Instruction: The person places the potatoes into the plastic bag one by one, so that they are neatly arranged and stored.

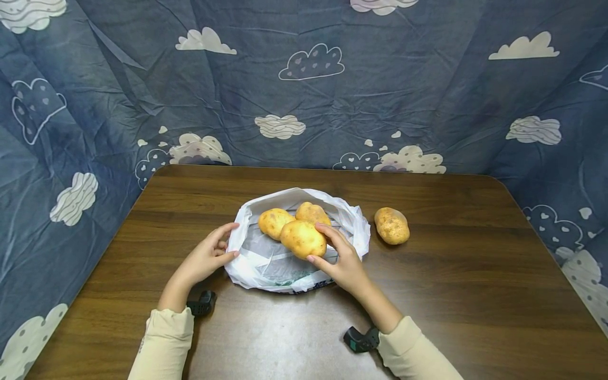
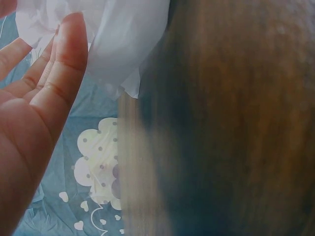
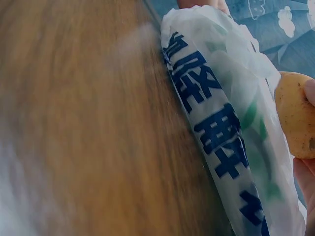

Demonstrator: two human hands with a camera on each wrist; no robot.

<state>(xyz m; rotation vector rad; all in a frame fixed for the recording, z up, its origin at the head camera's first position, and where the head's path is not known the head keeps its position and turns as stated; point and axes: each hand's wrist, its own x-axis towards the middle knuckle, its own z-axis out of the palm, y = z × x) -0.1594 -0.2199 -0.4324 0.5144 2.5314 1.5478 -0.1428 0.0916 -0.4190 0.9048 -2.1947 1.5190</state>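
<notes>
Potato [image 1: 303, 239] in the right hand [image 1: 345, 265], at the bag's [image 1: 360, 229] mouth!

Biggest first: blue cloth [image 1: 361, 95] fills the back, printed with pale clouds. Below it, the brown surface [image 1: 456, 295], and there's the white bag, mouth wide, sitting around the middle. Over to the right wrist view: bold blue lettering [image 3: 219, 130] down its near side!

To the hands! The left hand [image 1: 205, 258] has its grip on the bag's left rim, thumb and finger spread apart. The right-hand grip is clasped on that potato, thumb at one side, fingers at the other. Is it touching the two potatoes [image 1: 274, 224] inside the bag? Cannot tell. A lone potato [image 1: 391, 226] rests on the surface, just right of the bag. Smallest, black wrist cameras [image 1: 362, 339], one per arm.
</notes>
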